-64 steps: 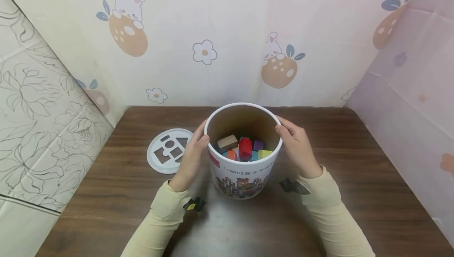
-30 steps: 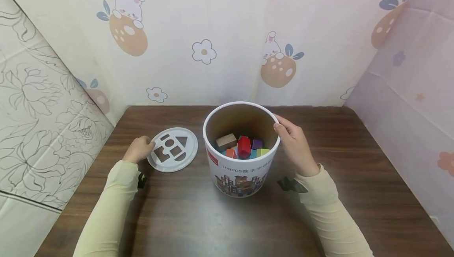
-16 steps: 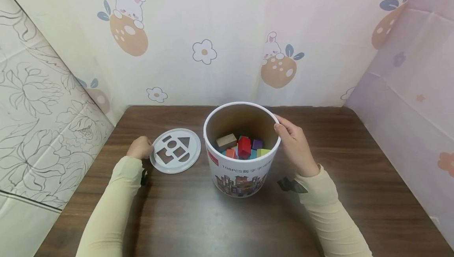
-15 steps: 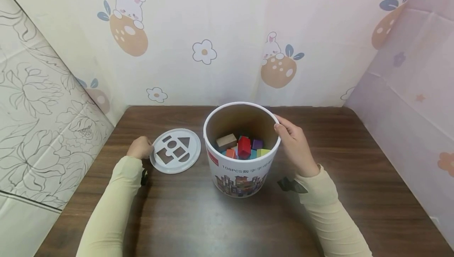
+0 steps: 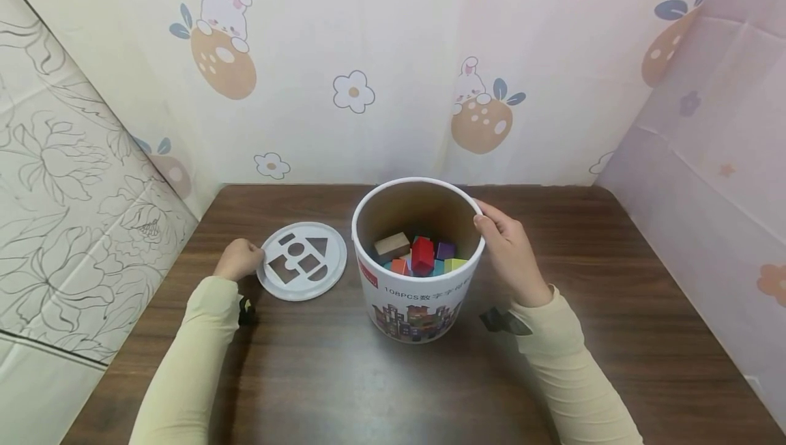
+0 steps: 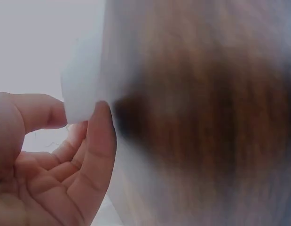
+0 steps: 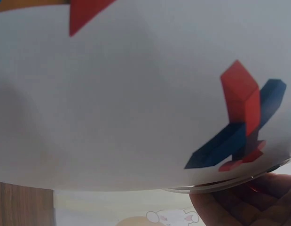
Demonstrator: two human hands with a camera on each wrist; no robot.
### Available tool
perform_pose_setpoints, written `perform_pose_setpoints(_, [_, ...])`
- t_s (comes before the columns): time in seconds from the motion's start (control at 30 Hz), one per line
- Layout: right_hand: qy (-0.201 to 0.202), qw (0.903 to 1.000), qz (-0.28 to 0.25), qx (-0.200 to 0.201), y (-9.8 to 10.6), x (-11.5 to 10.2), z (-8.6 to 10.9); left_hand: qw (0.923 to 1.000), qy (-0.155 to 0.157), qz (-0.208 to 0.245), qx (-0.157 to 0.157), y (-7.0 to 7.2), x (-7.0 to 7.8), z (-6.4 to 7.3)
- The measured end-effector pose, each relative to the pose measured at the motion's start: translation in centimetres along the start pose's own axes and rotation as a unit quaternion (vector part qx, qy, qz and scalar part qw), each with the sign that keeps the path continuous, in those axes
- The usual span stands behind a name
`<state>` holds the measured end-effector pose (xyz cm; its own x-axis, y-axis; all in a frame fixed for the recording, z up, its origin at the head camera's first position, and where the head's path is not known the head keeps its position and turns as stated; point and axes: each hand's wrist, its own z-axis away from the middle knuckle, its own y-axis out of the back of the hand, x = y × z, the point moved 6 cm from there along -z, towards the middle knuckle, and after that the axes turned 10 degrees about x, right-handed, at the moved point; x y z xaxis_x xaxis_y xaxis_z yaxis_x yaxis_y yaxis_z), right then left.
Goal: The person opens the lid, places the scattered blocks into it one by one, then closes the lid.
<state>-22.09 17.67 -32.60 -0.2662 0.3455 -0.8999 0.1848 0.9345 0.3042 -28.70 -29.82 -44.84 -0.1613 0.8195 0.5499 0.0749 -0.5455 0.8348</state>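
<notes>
A white bucket (image 5: 424, 298) printed with a block town stands upright at the table's middle. Inside lie several toy blocks, among them a red block (image 5: 422, 256), a plain wooden block (image 5: 391, 246) and a purple block (image 5: 445, 250). My right hand (image 5: 510, 250) holds the bucket's right rim, thumb over the edge. To the bucket's left is a round white lid (image 5: 337, 262) with shaped cut-outs. My left hand (image 5: 239, 259) is at the lid's left edge. In the left wrist view, thumb and forefinger pinch the lid (image 6: 82, 87). The bucket's side (image 7: 126, 103) fills the right wrist view.
The brown wooden table (image 5: 368, 397) ends at a wall covering (image 5: 405, 22) with rabbits and flowers. Patterned side panels (image 5: 74, 158) stand at left and right. Dark straps (image 5: 505, 321) sit at the sleeve cuffs.
My left hand has let go of the bucket's left rim, moved left and taken hold of the lid's edge. The lid slid slightly right, then slightly back. The right hand stays on the rim.
</notes>
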Motion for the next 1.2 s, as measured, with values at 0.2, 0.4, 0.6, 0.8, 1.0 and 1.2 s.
perform_pose_setpoints(0.2, [0.002, 1.0, 0.0, -0.001, -0.1, 0.1, 0.0, 0.998, 0.018, 0.059, 0.016, 1.2, 0.7, 0.8])
perform_pose_setpoints(0.4, [0.005, 1.0, 0.004, -0.001, 0.0, 0.3, -0.1, 0.9932, 0.033, 0.11, 0.019, 2.0, 1.7, 1.7])
perform_pose_setpoints(0.6, [0.002, 1.0, 0.001, 0.002, 0.1, 0.3, -0.1, 0.982, 0.04, 0.184, 0.016, 2.6, 2.8, 2.3])
perform_pose_setpoints(0.8, [0.003, 1.0, 0.002, 0.006, 0.1, 0.3, -0.1, 0.9687, 0.032, 0.244, 0.031, 3.9, 4.8, 3.2])
perform_pose_setpoints(1.0, [0.004, 1.0, 0.0, 0.005, 0.1, 0.3, -0.1, 0.9532, 0.028, 0.289, 0.085, 5.2, 7.2, 4.5])
perform_pose_setpoints(1.2, [0.007, 1.0, 0.0, 0.006, 0.0, 0.3, -0.1, 0.9301, 0.004, 0.341, 0.137, 6.3, 9.8, 5.9])
